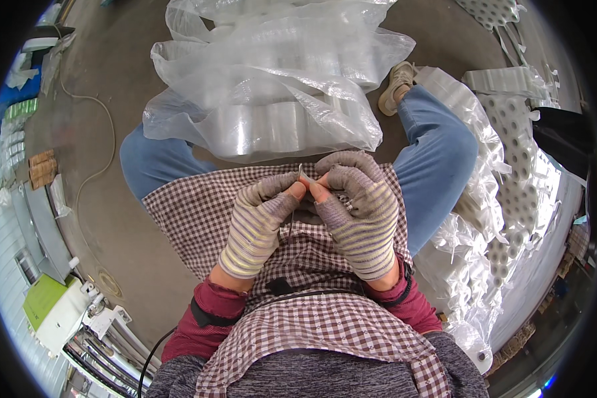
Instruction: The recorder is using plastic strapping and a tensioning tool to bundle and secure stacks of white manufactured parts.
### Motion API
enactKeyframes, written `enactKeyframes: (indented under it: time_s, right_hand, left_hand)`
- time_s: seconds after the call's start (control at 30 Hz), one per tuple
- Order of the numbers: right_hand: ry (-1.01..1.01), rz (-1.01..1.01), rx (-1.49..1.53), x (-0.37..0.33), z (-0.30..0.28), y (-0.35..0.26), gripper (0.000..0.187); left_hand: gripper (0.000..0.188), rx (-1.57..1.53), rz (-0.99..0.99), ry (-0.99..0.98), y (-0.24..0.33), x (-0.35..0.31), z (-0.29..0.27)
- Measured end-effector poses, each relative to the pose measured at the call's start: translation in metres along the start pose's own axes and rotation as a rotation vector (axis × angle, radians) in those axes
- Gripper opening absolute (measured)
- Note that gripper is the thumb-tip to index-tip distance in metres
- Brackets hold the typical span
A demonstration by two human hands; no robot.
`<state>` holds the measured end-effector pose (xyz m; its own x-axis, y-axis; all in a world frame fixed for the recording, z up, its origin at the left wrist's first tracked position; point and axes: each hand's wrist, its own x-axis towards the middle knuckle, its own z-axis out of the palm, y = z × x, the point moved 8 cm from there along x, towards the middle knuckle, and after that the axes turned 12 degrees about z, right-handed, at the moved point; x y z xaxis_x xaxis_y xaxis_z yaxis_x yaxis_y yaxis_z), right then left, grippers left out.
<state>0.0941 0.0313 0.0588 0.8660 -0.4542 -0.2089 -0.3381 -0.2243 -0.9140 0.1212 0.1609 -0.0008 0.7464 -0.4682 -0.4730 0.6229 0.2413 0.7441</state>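
Note:
My left hand (259,222) and my right hand (361,215) meet above my lap, both in striped knit gloves with bare fingertips. Thumb and fingers of each are pinched together around a thin, pale, curved strip (302,170), too small to name more closely. A thin dark cord (290,225) hangs below the left fingertips. Just beyond my hands, between my legs, a large clear plastic bag (199,129) lies over several shiny clear rolls (285,126); neither hand touches it. A checked apron (192,205) covers my lap.
Stacked wrapped rolls (511,179) line the right side, close to my leg. On the left stands a green and white machine (50,305), with a long hose (109,126) running over the floor. Brown rolls (42,169) lie farther up that side.

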Motion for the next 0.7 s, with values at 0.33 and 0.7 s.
enactKeyframes:
  time_s: [0.33, 0.7]
  right_hand:
    - [-0.036, 0.052, 0.063, 0.002, 0.002, 0.010, 0.011]
    - [-0.107, 0.285, 0.279, 0.007, 0.009, 0.040, 0.014]
  left_hand:
    - [0.020, 0.093, -0.049, -0.037, -0.003, 0.005, -0.001]
    - [0.021, 0.264, -0.041, -0.157, 0.001, 0.006, 0.003]
